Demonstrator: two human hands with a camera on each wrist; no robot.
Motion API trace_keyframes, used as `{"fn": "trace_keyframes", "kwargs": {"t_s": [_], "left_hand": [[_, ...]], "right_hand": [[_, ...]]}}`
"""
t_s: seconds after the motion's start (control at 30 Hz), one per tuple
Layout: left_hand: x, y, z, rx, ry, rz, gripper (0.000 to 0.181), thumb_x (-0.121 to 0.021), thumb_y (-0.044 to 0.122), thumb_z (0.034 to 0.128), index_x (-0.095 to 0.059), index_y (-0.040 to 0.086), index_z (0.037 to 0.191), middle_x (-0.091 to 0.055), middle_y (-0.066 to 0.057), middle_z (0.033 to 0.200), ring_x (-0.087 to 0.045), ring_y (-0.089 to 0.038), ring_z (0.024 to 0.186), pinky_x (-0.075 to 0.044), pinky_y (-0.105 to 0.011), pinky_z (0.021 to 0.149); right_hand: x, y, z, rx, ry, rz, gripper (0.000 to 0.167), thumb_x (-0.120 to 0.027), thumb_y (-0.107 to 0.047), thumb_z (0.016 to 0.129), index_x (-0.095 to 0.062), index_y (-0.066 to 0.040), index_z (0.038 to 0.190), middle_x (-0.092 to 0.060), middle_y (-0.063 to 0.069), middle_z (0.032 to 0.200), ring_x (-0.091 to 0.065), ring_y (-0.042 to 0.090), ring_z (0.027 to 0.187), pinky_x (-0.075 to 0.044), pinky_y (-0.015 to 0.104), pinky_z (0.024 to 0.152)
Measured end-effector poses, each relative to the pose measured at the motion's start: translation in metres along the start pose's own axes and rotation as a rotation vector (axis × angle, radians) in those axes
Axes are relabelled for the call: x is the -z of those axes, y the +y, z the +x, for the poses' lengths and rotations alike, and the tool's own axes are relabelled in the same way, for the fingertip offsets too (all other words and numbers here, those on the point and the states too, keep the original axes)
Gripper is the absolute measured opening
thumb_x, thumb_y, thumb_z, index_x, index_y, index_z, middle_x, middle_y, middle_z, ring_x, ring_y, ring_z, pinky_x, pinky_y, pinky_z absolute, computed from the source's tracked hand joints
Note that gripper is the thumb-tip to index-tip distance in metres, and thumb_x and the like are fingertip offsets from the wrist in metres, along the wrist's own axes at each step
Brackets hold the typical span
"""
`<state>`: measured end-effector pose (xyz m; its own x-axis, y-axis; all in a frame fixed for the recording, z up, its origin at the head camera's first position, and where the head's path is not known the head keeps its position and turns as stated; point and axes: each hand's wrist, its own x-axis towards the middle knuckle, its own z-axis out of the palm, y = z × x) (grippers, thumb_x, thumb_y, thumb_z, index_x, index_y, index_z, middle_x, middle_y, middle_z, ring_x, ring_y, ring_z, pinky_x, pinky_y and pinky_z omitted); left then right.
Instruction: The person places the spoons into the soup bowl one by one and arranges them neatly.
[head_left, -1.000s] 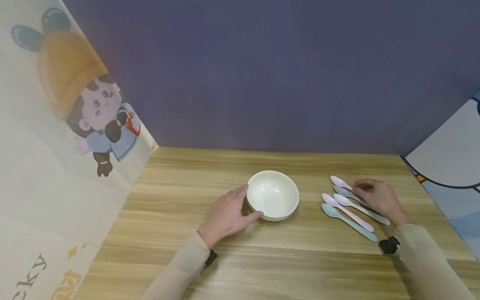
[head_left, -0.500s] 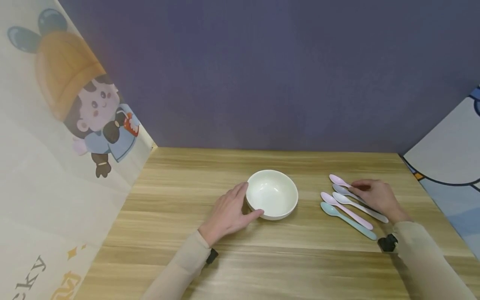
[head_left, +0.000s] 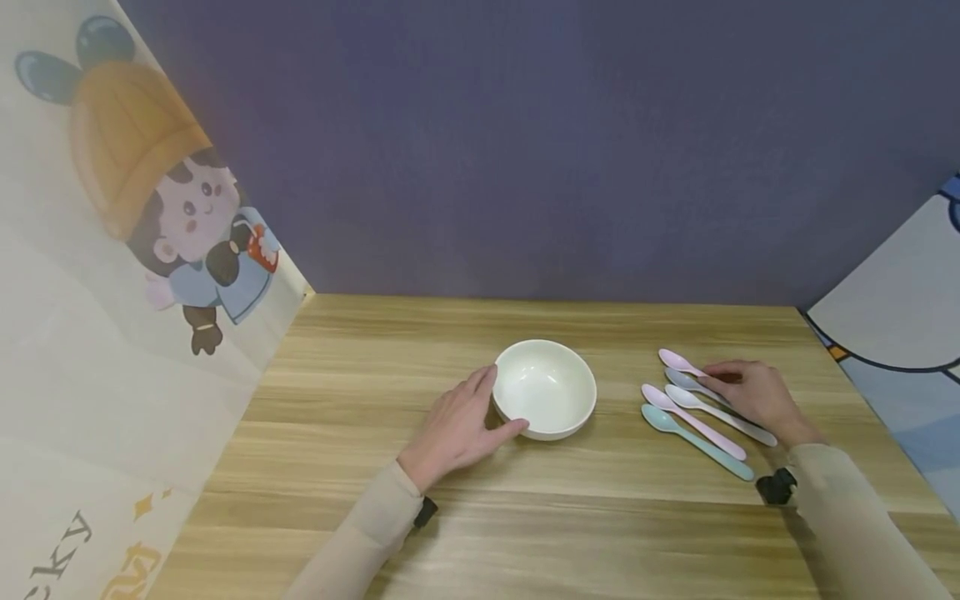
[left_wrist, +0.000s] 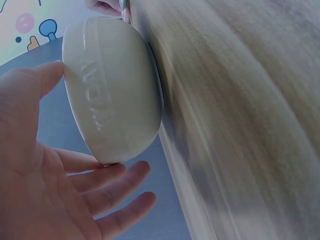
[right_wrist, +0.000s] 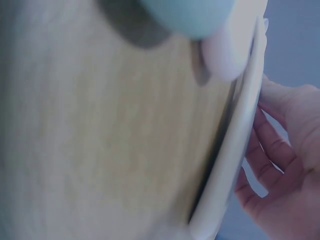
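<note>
My left hand (head_left: 461, 425) holds the near-left side of a white bowl (head_left: 543, 390), thumb and fingers spread along its rim. In the left wrist view, the bowl's outer wall (left_wrist: 107, 90) has raised lettering. On the right, my right hand (head_left: 757, 396) pinches the handle of the farthest spoon, a pink one (head_left: 677, 361); its fingertips are partly hidden. Beside it lie a lavender spoon (head_left: 681, 382), a white spoon (head_left: 720, 414), a second pink spoon (head_left: 693, 421) and a mint-green spoon (head_left: 697, 444). All the spoons lie slanted, bowl ends to the far left.
A wood-grain table (head_left: 555, 533) bears everything. Behind it rises a dark blue-purple wall (head_left: 555, 150). The left wall (head_left: 90, 375) carries a cartoon figure in an orange hat, and a printed panel (head_left: 892, 308) stands at the right.
My right thumb and fingertips have shifted slightly left on the far pink spoon. The head view has moved a little. My left hand and the bowl have stayed put.
</note>
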<state>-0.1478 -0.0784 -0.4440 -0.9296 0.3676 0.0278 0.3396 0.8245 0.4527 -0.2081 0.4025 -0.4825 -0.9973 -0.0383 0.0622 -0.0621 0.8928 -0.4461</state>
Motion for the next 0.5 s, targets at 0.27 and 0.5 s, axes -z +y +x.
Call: {"fn": "trace_keyframes", "kwargs": {"t_s": [0.27,0.5], "left_hand": [[-0.0002,0.0001,-0.0011,0.005,-0.017,-0.028,0.102,-0.059,0.072,0.0980,-0.029,0.004,0.168,-0.039,-0.022,0.169,-0.049,-0.044,0.150,-0.046,-0.062,0.119],[0.0008,-0.0006,-0.0009,-0.016,-0.013,-0.001,0.101,-0.058,0.072,0.0989,-0.030,0.002,0.167,-0.042,-0.023,0.167,-0.052,-0.045,0.146,-0.049,-0.060,0.116]], "right_hand": [[0.0004,-0.0004,-0.0019,0.016,-0.004,0.002,0.042,-0.072,-0.034,0.104,-0.077,0.004,0.122,-0.074,0.031,0.122,-0.072,0.049,0.107,-0.058,0.064,0.088],[-0.0007,0.0038,-0.0013,0.016,-0.002,-0.003,0.042,-0.072,-0.035,0.103,-0.078,0.003,0.121,-0.074,0.031,0.122,-0.072,0.049,0.106,-0.058,0.063,0.085]]}}
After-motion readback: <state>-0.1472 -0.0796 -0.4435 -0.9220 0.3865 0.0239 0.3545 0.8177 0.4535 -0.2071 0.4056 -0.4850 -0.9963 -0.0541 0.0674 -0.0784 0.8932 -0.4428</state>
